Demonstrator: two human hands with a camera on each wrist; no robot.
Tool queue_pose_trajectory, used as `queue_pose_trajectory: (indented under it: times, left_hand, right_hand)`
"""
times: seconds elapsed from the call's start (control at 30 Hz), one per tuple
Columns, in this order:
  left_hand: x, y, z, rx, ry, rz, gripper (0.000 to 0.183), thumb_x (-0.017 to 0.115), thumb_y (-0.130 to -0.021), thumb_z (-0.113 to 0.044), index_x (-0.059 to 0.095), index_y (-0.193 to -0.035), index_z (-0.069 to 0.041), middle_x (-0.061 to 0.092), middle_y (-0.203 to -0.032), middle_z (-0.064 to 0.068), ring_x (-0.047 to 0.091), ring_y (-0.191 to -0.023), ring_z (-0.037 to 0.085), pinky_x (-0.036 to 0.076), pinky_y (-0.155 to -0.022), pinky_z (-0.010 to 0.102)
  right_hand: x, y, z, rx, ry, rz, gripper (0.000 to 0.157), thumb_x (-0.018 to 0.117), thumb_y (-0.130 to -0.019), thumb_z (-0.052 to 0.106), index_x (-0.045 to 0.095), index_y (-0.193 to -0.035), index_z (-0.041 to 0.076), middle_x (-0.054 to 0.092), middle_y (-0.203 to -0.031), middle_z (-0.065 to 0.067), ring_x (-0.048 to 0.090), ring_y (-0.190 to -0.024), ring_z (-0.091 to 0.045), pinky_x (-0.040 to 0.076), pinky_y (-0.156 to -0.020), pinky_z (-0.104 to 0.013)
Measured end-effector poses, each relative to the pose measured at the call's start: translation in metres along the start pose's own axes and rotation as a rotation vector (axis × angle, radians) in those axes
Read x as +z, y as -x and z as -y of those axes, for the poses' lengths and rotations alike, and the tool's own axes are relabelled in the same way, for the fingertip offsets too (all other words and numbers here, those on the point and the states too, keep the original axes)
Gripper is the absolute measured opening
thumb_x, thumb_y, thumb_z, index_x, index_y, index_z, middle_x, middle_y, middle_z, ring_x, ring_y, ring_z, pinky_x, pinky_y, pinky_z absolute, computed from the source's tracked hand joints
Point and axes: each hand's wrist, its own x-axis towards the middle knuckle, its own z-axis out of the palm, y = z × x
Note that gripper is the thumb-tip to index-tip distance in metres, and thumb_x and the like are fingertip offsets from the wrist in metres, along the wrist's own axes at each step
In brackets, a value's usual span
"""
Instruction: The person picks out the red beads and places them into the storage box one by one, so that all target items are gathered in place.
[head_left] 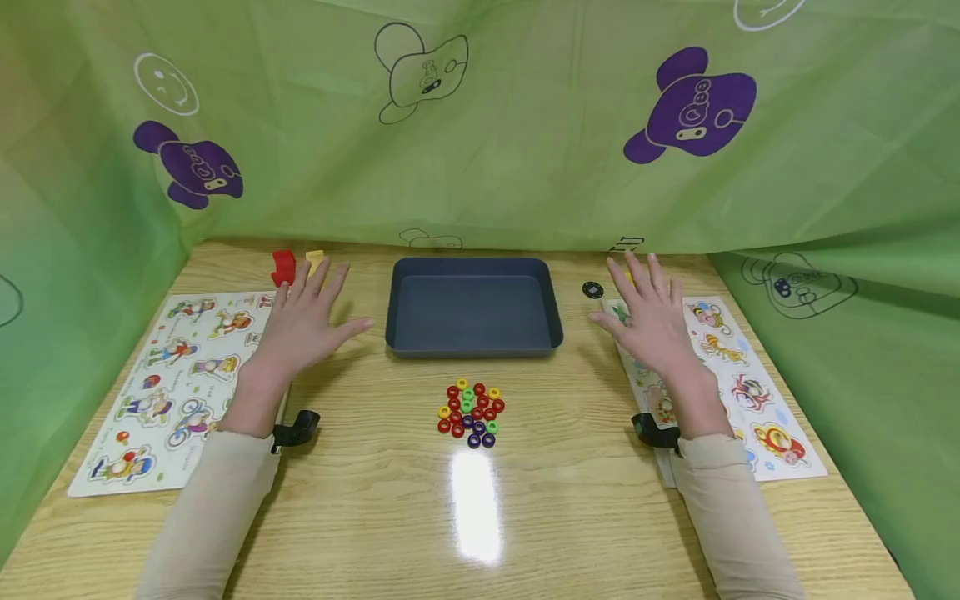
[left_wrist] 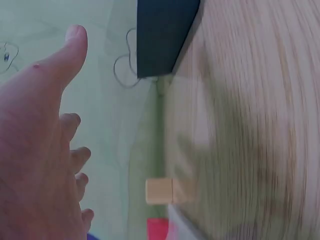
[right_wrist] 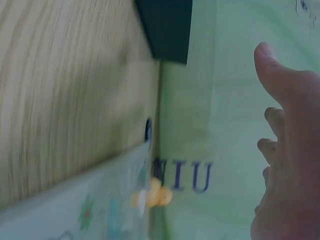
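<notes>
My left hand (head_left: 302,327) hovers with spread fingers over the inner edge of the left picture puzzle board (head_left: 161,392). Over the right picture board (head_left: 757,392) hangs my right hand (head_left: 654,323), its fingers spread too. Both hold nothing. Between them, toward the back, stands a dark blue-grey rectangular tray (head_left: 474,348) with nothing in it. In front of the tray lies a loose cluster of small rings (head_left: 477,413) in red, yellow, green and dark blue. In the wrist views, the left hand (left_wrist: 40,145) and right hand (right_wrist: 295,150) are apart from the table.
Behind the left hand are a red block (head_left: 283,267) and a yellow block (head_left: 314,261). A black round disc (head_left: 592,290) lies between the tray and the right board. A small yellow thing stands behind the right hand. Green curtain (head_left: 510,167) encloses the table's back and sides.
</notes>
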Motion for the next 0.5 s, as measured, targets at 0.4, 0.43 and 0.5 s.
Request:
queue_pose_trajectory:
  times: [0.4, 0.43, 0.5]
  left_hand:
    - [0.021, -0.007, -0.032, 0.039, 0.048, 0.161, 0.103, 0.036, -0.073, -0.083, -0.002, -0.150, -0.026, 0.006, -0.158, 0.006, 0.004, -0.145, 0.034, 0.008, -0.111, 0.060]
    - [0.022, -0.006, -0.034, 0.040, 0.056, 0.177, 0.104, 0.037, -0.073, -0.083, -0.002, -0.150, -0.025, 0.006, -0.158, 0.007, 0.005, -0.144, 0.035, 0.008, -0.111, 0.060]
    - [0.025, -0.006, -0.038, 0.041, 0.076, 0.201, 0.104, 0.041, -0.074, -0.081, -0.002, -0.150, -0.024, 0.007, -0.158, 0.007, 0.005, -0.144, 0.035, 0.009, -0.112, 0.060]
  right_hand:
    - [-0.003, 0.016, 0.076, -0.311, -0.063, 0.031, 0.079, 0.063, -0.079, 0.056, 0.029, -0.145, 0.028, 0.027, -0.153, -0.002, 0.019, -0.143, -0.027, 0.013, -0.114, -0.052]
    - [-0.002, 0.019, 0.082, -0.335, -0.076, 0.045, 0.078, 0.063, -0.079, 0.054, 0.031, -0.145, 0.027, 0.029, -0.152, -0.001, 0.022, -0.142, -0.027, 0.015, -0.114, -0.050]
    - [0.001, 0.024, 0.093, -0.382, -0.102, 0.084, 0.075, 0.065, -0.079, 0.051, 0.035, -0.143, 0.026, 0.033, -0.150, -0.001, 0.028, -0.139, -0.026, 0.020, -0.113, -0.048]
